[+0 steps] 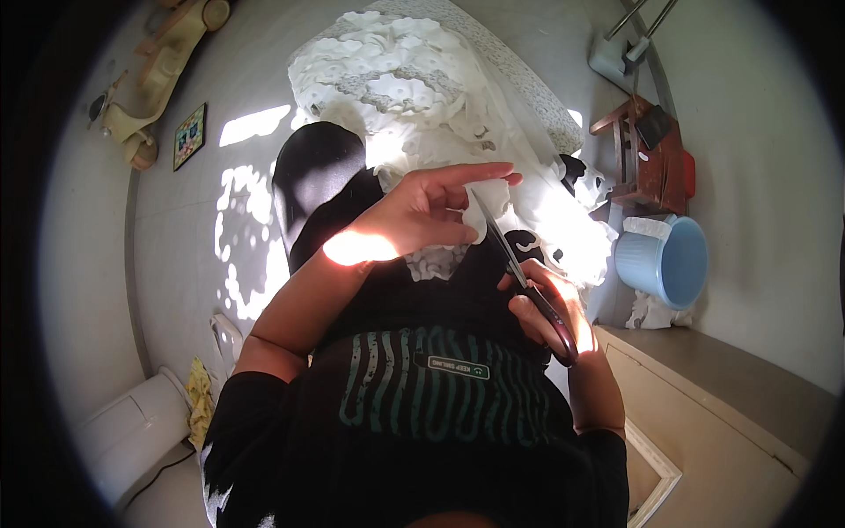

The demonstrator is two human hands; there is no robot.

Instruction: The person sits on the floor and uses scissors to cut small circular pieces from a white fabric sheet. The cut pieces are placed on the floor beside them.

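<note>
My left hand pinches a small white fabric piece between thumb and fingers, its index finger stretched out above the piece. Scissors with dark reddish handles sit in my right hand; their blades point up and left and lie against the piece's edge. How far the blades are parted is hard to tell. White fabric with scalloped edges is heaped beyond my hands on a speckled grey surface, and more of it spreads over my lap to the right, brightly sunlit.
A light-blue plastic bucket stands at the right, with white scraps beside it. Beyond it is a reddish wooden stool with a dark object on top. At upper left is a beige ride-on toy; a white bin is at lower left.
</note>
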